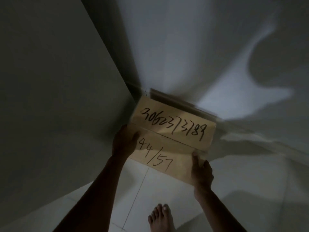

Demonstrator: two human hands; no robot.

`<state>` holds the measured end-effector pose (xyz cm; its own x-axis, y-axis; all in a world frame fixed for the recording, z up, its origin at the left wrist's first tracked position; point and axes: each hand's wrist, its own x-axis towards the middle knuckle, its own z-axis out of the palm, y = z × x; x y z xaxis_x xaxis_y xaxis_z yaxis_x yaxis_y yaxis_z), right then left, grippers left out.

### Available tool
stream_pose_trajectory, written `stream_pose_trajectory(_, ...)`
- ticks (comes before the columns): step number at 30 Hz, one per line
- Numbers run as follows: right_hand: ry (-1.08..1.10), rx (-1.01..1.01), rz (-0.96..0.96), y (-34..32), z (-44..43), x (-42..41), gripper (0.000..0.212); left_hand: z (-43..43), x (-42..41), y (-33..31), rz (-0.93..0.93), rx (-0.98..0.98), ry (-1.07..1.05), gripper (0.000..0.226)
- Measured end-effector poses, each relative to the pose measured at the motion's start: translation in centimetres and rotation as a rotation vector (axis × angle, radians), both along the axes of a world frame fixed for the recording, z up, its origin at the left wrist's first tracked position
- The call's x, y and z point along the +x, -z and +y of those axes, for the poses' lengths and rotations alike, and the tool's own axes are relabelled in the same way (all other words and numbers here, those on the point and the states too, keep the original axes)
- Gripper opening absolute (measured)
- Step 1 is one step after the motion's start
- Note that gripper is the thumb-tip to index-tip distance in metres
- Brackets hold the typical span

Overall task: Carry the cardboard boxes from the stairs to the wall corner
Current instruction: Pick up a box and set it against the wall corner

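Note:
A tan cardboard box (173, 136) with black handwritten numbers on its top flaps sits low in front of me, close to the corner where two walls meet. My left hand (122, 141) grips its left edge, thumb over the top. My right hand (201, 171) holds its near right corner. Behind it, against the wall, the edge of another cardboard box (182, 102) shows, blurred and partly hidden.
A grey wall (58, 81) rises on the left and a lighter wall (184, 47) with shadows stands ahead. White floor tiles (150, 186) lie below. My bare foot (161, 216) stands near the bottom edge.

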<state>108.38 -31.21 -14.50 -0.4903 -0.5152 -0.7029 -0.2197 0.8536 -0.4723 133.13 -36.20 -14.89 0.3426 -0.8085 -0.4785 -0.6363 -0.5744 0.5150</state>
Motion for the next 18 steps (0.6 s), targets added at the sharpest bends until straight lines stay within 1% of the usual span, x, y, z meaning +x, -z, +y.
stream_pose_trajectory(3, -0.002, -0.017, 0.024, 1.5, -1.4, 0.8, 0.065, -0.5, 0.5, 1.6, -0.040, 0.005, 0.050, 0.053)
stream_pose_trajectory(4, -0.010, -0.024, 0.025, 1.6, -1.9, 1.1, 0.065, -0.5, 0.4, 1.6, -0.071, -0.022, 0.088, 0.057)
stream_pose_trajectory(6, -0.022, -0.027, 0.032, 1.8, -3.2, 1.7, 0.067, -0.4, 0.4, 1.2, -0.145, -0.121, 0.200, 0.068)
stream_pose_trajectory(8, -0.027, -0.015, 0.023, 2.2, -4.2, 2.3, 0.067, -0.1, 0.5, 1.1, -0.241, -0.197, 0.329, 0.068)
stream_pose_trajectory(9, -0.027, -0.009, 0.011, 2.3, -4.6, 2.6, 0.067, 0.0, 0.6, 1.2, -0.277, -0.196, 0.379, 0.067)
stream_pose_trajectory(10, -0.028, -0.002, -0.002, 2.4, -4.9, 2.8, 0.067, 0.1, 0.6, 1.3, -0.287, -0.175, 0.412, 0.068)
stream_pose_trajectory(13, -0.096, 0.030, -0.023, 2.4, -5.1, 3.2, 0.068, 0.0, 0.3, 1.3, -0.259, -0.094, 0.417, 0.075)
stream_pose_trajectory(16, -0.255, 0.104, -0.038, 2.0, -5.8, 2.5, 0.070, -0.5, 0.7, 1.0, -0.287, -0.014, 0.464, 0.081)
stream_pose_trajectory(18, -0.387, 0.191, -0.050, 1.1, -6.4, 1.4, 0.074, -1.0, 0.8, 0.1, -0.315, 0.052, 0.517, 0.086)
